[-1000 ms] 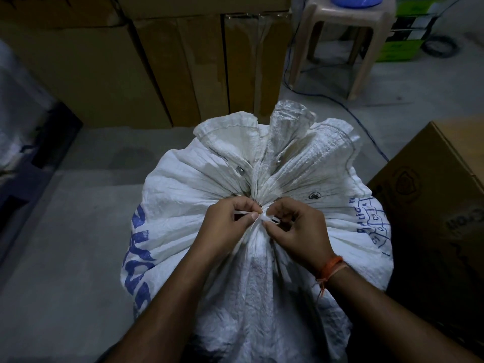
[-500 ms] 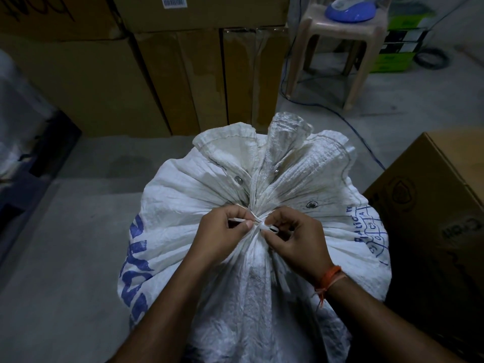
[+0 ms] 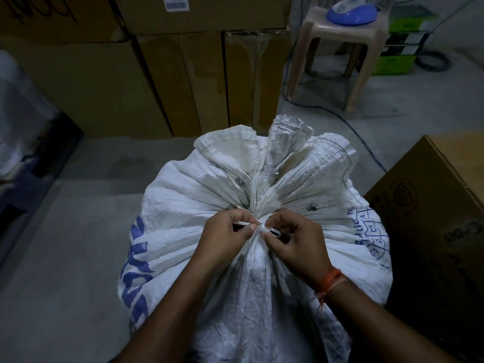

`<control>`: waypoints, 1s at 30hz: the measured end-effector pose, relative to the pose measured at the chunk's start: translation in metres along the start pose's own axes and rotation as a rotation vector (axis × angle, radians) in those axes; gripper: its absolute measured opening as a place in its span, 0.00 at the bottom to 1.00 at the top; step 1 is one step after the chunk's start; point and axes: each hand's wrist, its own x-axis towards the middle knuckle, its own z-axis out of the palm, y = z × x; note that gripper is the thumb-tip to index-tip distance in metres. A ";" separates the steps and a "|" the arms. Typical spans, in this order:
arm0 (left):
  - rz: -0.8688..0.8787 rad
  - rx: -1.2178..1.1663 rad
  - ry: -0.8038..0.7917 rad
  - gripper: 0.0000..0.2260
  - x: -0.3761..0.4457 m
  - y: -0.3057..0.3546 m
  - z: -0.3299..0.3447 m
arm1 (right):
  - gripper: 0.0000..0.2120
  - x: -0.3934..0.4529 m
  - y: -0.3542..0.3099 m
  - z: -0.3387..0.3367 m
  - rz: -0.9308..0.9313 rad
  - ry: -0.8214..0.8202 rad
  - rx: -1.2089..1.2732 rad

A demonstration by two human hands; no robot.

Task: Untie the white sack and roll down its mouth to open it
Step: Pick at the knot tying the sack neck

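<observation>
So I've got the white sack (image 3: 199,231) standing on the concrete floor (image 3: 65,258) right in front of me, pretty much dead center and filling the near half of what I can see, with blue lettering down its left side and some blue print on the right. The mouth is bunched tight into a neck and the loose top fans out on the far side, with a few metal eyelets showing in the folds. It's tied off with a thin white tie (image 3: 258,227) cinched around that neck, and the knot sits right between my hands. My left hand (image 3: 225,239) has its fingers curled in, pinching one end of the tie between thumb and forefinger just left of the knot. My right hand (image 3: 293,239) is curled the same way on the other side, pinching a little loop of the tie just right of the knot, so both hands are touching the sack's neck and nearly touching each other. There's an orange thread band (image 3: 330,280) on my right wrist. Around me: a stack of cardboard boxes (image 3: 183,74) along the far wall, another cardboard box (image 3: 432,205) just beside the sack on the right, and a beige plastic stool (image 3: 337,40) far right with a blue device (image 3: 351,11) on top. It's pretty dim in here, so the knot itself is hard to make out.
</observation>
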 end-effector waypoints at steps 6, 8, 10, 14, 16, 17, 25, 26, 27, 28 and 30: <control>-0.013 -0.009 0.015 0.05 -0.001 0.001 0.002 | 0.08 0.000 0.000 0.002 -0.018 -0.033 -0.033; -0.013 0.000 0.012 0.06 -0.001 0.001 0.002 | 0.08 -0.001 0.001 0.003 -0.019 -0.019 -0.034; -0.020 -0.007 0.012 0.05 -0.002 0.002 0.001 | 0.07 0.000 0.000 0.004 -0.012 -0.002 -0.022; -0.002 0.008 0.046 0.03 -0.003 0.002 -0.002 | 0.07 0.000 -0.002 0.005 0.005 0.011 0.003; 0.008 0.012 0.045 0.03 -0.003 0.002 -0.003 | 0.07 0.000 -0.002 0.004 0.006 0.012 0.018; 0.007 0.011 0.044 0.03 -0.003 0.002 -0.003 | 0.07 0.000 -0.001 0.004 0.005 0.010 0.022; -0.003 -0.027 0.038 0.02 -0.003 0.002 -0.002 | 0.07 0.000 0.000 0.004 0.017 0.006 0.019; -0.005 -0.025 0.035 0.02 -0.003 0.002 -0.001 | 0.07 0.000 0.001 0.004 0.017 0.006 0.017; -0.005 -0.021 0.031 0.02 -0.003 0.002 0.000 | 0.07 0.000 0.001 0.004 0.016 0.007 0.014; -0.003 -0.017 0.028 0.03 -0.003 0.003 0.000 | 0.07 0.000 0.001 0.004 0.015 0.007 0.010; 0.000 -0.012 0.028 0.03 -0.003 0.002 0.001 | 0.07 -0.001 0.002 0.004 0.015 0.004 0.011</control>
